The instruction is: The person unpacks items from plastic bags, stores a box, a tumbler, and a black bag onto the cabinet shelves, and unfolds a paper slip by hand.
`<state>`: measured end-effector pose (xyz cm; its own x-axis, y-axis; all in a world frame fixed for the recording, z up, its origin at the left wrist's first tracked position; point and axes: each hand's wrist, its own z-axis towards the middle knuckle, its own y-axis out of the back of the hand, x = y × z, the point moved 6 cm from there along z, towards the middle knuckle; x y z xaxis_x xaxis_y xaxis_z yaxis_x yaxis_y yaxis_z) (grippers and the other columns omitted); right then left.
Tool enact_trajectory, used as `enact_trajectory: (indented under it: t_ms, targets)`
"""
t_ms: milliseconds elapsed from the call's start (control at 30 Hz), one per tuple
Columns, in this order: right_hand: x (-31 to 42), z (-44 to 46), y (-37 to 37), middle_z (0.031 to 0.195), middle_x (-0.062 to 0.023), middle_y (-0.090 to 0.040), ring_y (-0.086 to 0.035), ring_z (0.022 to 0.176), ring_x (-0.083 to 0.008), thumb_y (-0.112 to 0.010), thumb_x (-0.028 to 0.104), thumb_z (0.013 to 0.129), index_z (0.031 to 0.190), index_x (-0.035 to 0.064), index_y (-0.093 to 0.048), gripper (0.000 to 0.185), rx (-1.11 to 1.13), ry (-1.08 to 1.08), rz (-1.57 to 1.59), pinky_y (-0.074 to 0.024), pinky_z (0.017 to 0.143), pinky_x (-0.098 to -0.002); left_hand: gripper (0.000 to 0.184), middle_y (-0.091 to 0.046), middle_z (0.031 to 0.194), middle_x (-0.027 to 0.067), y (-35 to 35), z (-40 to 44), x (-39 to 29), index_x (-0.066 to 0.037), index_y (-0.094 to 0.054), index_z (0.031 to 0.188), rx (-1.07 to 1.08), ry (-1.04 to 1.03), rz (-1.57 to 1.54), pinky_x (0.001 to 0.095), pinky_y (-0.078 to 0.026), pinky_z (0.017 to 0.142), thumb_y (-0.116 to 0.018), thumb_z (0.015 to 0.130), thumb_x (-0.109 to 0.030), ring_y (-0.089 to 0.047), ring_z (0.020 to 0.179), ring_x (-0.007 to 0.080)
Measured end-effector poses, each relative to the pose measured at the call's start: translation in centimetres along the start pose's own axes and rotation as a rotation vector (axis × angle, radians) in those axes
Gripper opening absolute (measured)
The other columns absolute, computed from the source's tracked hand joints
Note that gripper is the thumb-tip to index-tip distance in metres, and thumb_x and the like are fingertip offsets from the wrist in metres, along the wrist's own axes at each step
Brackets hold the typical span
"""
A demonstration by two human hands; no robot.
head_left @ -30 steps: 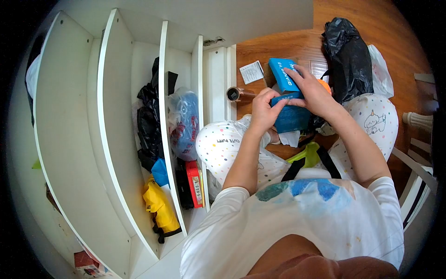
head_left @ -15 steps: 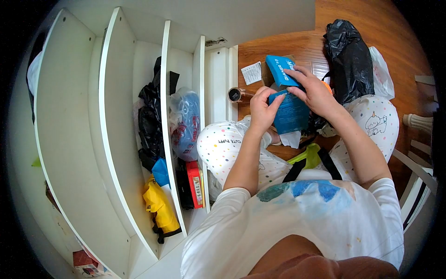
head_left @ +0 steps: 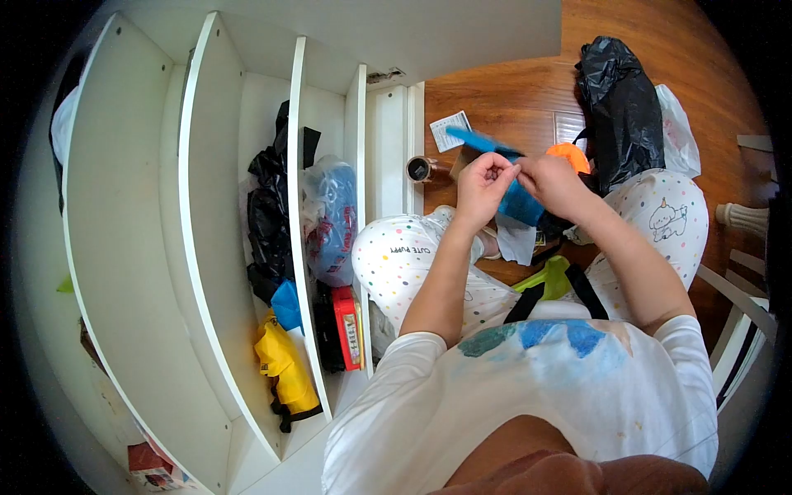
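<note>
A blue cardboard box (head_left: 520, 204) is tilted in front of me between my knees, its edge-on blue panel (head_left: 474, 140) sticking out to the upper left. My left hand (head_left: 481, 191) is closed in a pinch at the box's near edge. My right hand (head_left: 554, 186) meets it there, thumb and fingers pressed together on the same edge. The two hands cover much of the box, so the exact spot they grip is hidden. Beside my right hand an orange round thing (head_left: 571, 153) shows on the floor.
To the left stands a white shelf unit (head_left: 191, 206) with black bags (head_left: 271, 214), a yellow bag (head_left: 285, 363) and a red box (head_left: 346, 326). A brown bottle (head_left: 419, 169) and a printed paper (head_left: 449, 129) lie ahead. A black plastic bag (head_left: 619, 115) is at upper right.
The blue box has turned from showing its broad printed faces to nearly edge-on. Both hands have drawn together at its edge, and the orange thing is now more exposed.
</note>
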<state>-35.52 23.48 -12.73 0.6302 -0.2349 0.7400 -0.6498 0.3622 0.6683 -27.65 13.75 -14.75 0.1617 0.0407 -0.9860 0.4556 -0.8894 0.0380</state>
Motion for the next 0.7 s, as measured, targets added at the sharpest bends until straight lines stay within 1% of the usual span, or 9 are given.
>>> enact_trajectory:
  t_ms: [233, 300, 333, 367, 433, 467, 500, 600, 700]
  targets:
    - [-1.0, 0.3, 0.5, 0.073, -0.0188, -0.060, -0.059, 0.070, -0.0361, -0.056, 0.017, 0.079, 0.081, 0.0019, -0.060, 0.015, 0.022, -0.022, 0.022, -0.0466, 0.064, -0.0436, 0.007, -0.056, 0.072, -0.0031, 2.3, 0.7, 2.0, -0.005, -0.057, 0.083, -0.138, -0.024, -0.047, 0.0183, -0.044, 0.055, -0.063, 0.082, -0.008, -0.051, 0.062, 0.0033]
    - [-1.2, 0.2, 0.7, 0.075, -0.0184, -0.061, -0.059, 0.072, -0.0350, -0.057, 0.016, 0.078, 0.083, 0.0020, -0.061, 0.016, 0.040, -0.069, -0.016, -0.0472, 0.066, -0.0426, 0.013, -0.056, 0.080, -0.0014, 3.9, 0.6, 2.6, -0.006, -0.055, 0.093, -0.340, -0.086, 0.054, 0.0179, -0.044, 0.055, -0.062, 0.083, -0.009, -0.051, 0.066, 0.0039]
    - [-1.3, 0.2, 0.7, 0.075, -0.0179, -0.061, -0.060, 0.073, -0.0347, -0.057, 0.016, 0.078, 0.083, 0.0022, -0.061, 0.016, 0.063, -0.074, -0.024, -0.0472, 0.066, -0.0427, 0.031, -0.054, 0.094, 0.0027, 4.7, 0.4, 3.2, -0.007, -0.048, 0.106, -0.434, -0.058, 0.040, 0.0211, -0.044, 0.062, -0.065, 0.081, -0.013, -0.052, 0.077, 0.0083]
    - [-1.3, 0.3, 0.7, 0.076, -0.0173, -0.062, -0.060, 0.073, -0.0344, -0.057, 0.017, 0.078, 0.083, 0.0023, -0.061, 0.016, 0.086, -0.079, -0.032, -0.0472, 0.066, -0.0427, 0.031, -0.054, 0.094, 0.0027, 4.9, 0.6, 3.6, -0.007, -0.048, 0.106, -0.434, -0.057, 0.040, 0.0211, -0.044, 0.062, -0.065, 0.081, -0.013, -0.052, 0.077, 0.0083]
    - [-1.1, 0.2, 1.2, 0.076, -0.0168, -0.062, -0.060, 0.074, -0.0329, -0.057, 0.014, 0.078, 0.085, 0.0015, -0.060, 0.015, 0.103, -0.091, -0.036, -0.0473, 0.067, -0.0408, 0.050, -0.048, 0.112, 0.0154, 6.2, 0.0, 6.3, -0.003, -0.045, 0.114, -0.684, 0.296, -0.201, 0.0270, -0.044, 0.070, -0.070, 0.076, -0.025, -0.049, 0.094, 0.0160]
    - [-1.0, 0.1, 1.2, 0.076, -0.0162, -0.062, -0.061, 0.074, -0.0314, -0.058, 0.012, 0.078, 0.087, 0.0008, -0.060, 0.014, 0.119, -0.102, -0.042, -0.0473, 0.067, -0.0389, 0.062, -0.042, 0.121, 0.0187, 6.3, 0.2, 7.4, -0.001, -0.041, 0.120, -0.678, 0.397, -0.170, 0.0333, -0.042, 0.080, -0.070, 0.074, -0.030, -0.045, 0.105, 0.0223]
    - [-1.0, 0.0, 1.1, 0.076, -0.0162, -0.062, -0.061, 0.074, -0.0314, -0.058, 0.012, 0.078, 0.087, 0.0008, -0.060, 0.014, 0.121, -0.102, -0.041, -0.0473, 0.067, -0.0389, 0.062, -0.042, 0.121, 0.0187, 7.0, 0.7, 9.9, -0.001, -0.041, 0.120, -0.680, 0.398, -0.170, 0.0333, -0.042, 0.080, -0.070, 0.074, -0.030, -0.045, 0.105, 0.0223]
    - [-1.4, -0.4, 0.9, 0.077, -0.0168, -0.062, -0.060, 0.075, -0.0320, -0.058, 0.012, 0.077, 0.089, 0.0009, -0.059, 0.016, 0.142, -0.094, -0.111, -0.0473, 0.067, -0.0393, 0.069, -0.042, 0.123, 0.0214, 7.6, 2.7, 13.6, 0.007, -0.037, 0.123, -0.584, 0.278, 0.110, 0.0367, -0.033, 0.096, -0.071, 0.072, -0.026, -0.043, 0.112, 0.0304]
    - [-1.3, -0.9, 0.4, 0.077, -0.0174, -0.062, -0.060, 0.075, -0.0329, -0.059, 0.013, 0.077, 0.092, 0.0013, -0.058, 0.019, 0.221, -0.068, -0.171, -0.0476, 0.067, -0.0402, 0.065, -0.046, 0.120, 0.0208, 8.8, 5.4, 13.2, 0.010, -0.034, 0.123, -0.588, 0.232, 0.303, 0.0300, -0.043, 0.086, -0.071, 0.074, -0.014, -0.050, 0.104, 0.0224]
